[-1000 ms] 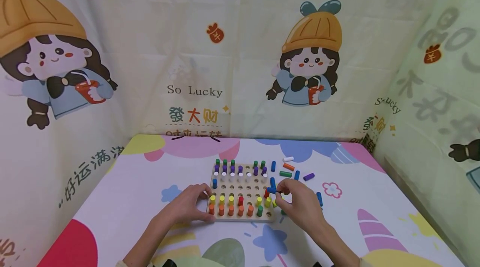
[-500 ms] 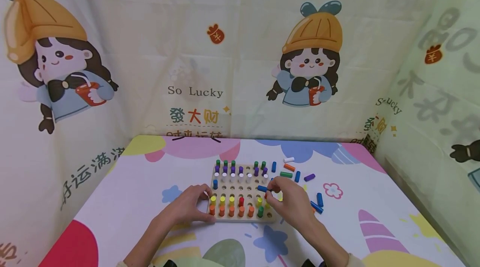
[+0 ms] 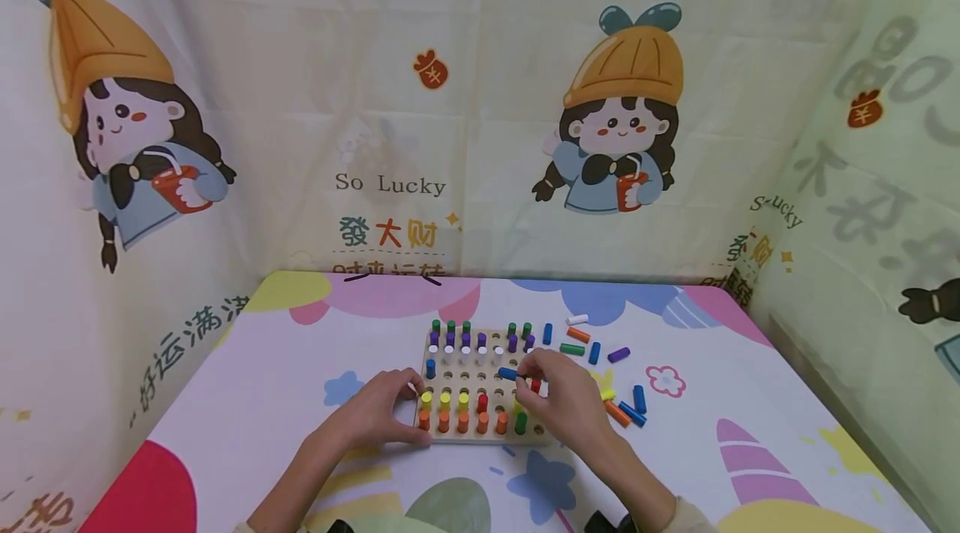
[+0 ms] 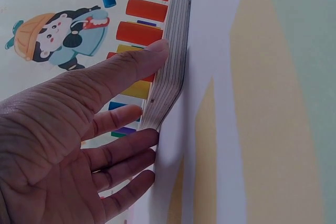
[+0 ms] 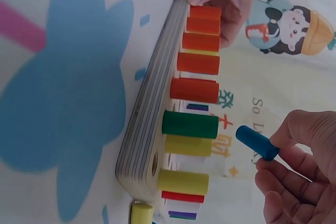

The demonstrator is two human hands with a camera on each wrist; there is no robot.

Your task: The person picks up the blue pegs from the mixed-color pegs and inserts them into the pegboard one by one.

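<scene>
A wooden pegboard (image 3: 480,438) lies on the table, set with rows of coloured pegs. From back to front run green, purple and white pegs, then a lone blue peg (image 3: 431,369) at the left end of a row of open holes. Nearer are yellow pegs with a red one (image 3: 482,403), and orange pegs with a green one (image 3: 521,423). My left hand (image 3: 386,408) rests against the board's left side, thumb at the front corner, fingers fairly straight. Between thumb and fingers, my right hand (image 3: 566,400) pinches another blue peg (image 5: 257,142), tilted above the board.
Loose pegs lie right of the board: a white peg (image 3: 577,320), a green peg (image 3: 572,349), a purple peg (image 3: 618,355), an orange peg (image 3: 617,414) and several blue ones. A patterned cloth (image 3: 495,141) hangs behind the table.
My right hand has moved left with the blue peg, from the board's right edge to over its open holes. More loose pegs show behind it. The left hand stays put.
</scene>
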